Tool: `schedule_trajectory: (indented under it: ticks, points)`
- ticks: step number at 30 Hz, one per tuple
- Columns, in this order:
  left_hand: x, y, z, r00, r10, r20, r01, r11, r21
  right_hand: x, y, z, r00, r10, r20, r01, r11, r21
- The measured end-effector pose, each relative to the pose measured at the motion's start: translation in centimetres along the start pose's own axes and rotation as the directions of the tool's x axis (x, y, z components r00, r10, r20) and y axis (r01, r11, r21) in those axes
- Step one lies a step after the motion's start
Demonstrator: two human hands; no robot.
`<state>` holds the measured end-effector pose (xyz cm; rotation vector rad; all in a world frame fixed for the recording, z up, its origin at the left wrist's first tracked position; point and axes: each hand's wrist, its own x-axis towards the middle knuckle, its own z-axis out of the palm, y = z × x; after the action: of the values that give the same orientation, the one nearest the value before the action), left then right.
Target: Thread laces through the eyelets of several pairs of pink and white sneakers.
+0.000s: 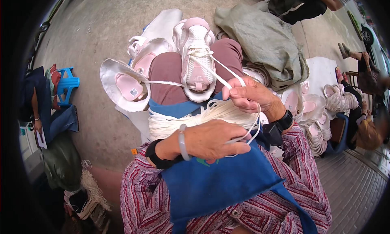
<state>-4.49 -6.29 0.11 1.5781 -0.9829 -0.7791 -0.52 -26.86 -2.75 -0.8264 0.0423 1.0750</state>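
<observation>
On my lap, between my knees, rests a white and pink shoe upper point(199, 73) with a white shoelace point(219, 77) threaded near its upper end. My right hand point(258, 96) is closed on the lace, which runs taut from the shoe to the fingers. Lower down, my left hand point(211, 139) pinches a thin stretch of white lace that loops up to the right hand. Beneath both hands a thick bundle of white shoelaces point(174, 124) lies across the blue apron point(215, 185).
Another shoe upper point(126, 81) with a pink insole sits by my left knee. Several more uppers point(313, 108) are piled at right, beside a grey-green sack point(262, 43). A blue stool point(67, 85) stands at far left. Other people sit at both sides.
</observation>
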Motion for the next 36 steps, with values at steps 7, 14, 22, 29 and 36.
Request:
schedule_trajectory:
  ticks: [7, 14, 22, 29, 36]
  points:
    - [-0.5, -5.9, -7.7, 0.523, -0.206, -0.827, 0.428, 0.903, 0.046, 1.6, -0.1, 1.1, 0.998, 0.005, -0.060, -0.015, 0.987, -0.161]
    - [1.1, -7.9, -9.5, 0.620, 0.099, -0.778, 0.470, 0.748, 0.469, 2.5, -0.2, 2.1, 1.000, -0.004, -0.007, 0.001, 0.963, -0.269]
    - [0.6, -9.8, -11.0, 0.643, 0.199, -0.739, 0.469, 0.660, 0.586, 2.6, -0.4, 2.4, 1.000, -0.005, -0.026, -0.002, 0.966, -0.259]
    - [0.8, -8.1, -11.1, 0.561, -0.511, -0.651, 0.544, 0.821, -0.176, 1.1, -1.9, 1.9, 0.996, 0.004, 0.086, 0.022, 0.955, -0.297]
    - [-1.9, -4.8, -8.5, 0.646, -0.689, -0.329, 0.332, 0.642, -0.691, 2.7, -0.8, 3.9, 0.997, 0.066, 0.051, -0.022, 0.804, -0.594]
